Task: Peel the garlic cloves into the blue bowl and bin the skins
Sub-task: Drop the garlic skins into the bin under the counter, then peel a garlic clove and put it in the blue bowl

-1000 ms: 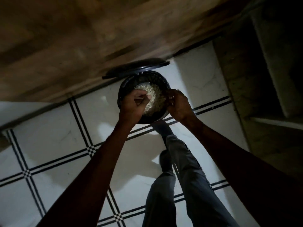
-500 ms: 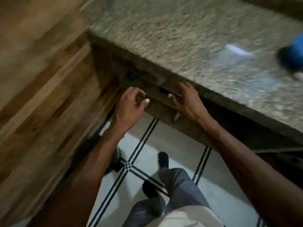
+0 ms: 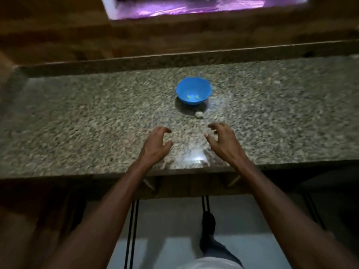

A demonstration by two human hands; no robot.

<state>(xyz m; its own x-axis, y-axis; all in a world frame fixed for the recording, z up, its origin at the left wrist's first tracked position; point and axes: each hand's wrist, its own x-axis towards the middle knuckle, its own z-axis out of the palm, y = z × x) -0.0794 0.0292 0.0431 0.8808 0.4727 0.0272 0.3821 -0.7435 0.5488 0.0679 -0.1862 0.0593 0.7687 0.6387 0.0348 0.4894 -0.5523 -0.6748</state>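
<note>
The blue bowl stands on the speckled granite counter, toward the back middle. Small pale bits lie at its bottom. Just in front of the bowl a small whitish piece of garlic lies on the stone. My left hand hovers over the counter's near part with fingers loosely curled and nothing in it. My right hand hovers beside it, fingers spread and bent, also holding nothing. Both hands are short of the garlic piece and the bowl. The bin is out of view.
A wooden wall rises behind the counter, with a purple-lit opening at the top. The counter's front edge runs across the middle. Below it is a white tiled floor with black lines, and my leg and dark shoe.
A second ago both hands were over the skin-filled black bin on the floor. The view has swung up to the counter, and both hands now hover empty in front of the blue bowl.
</note>
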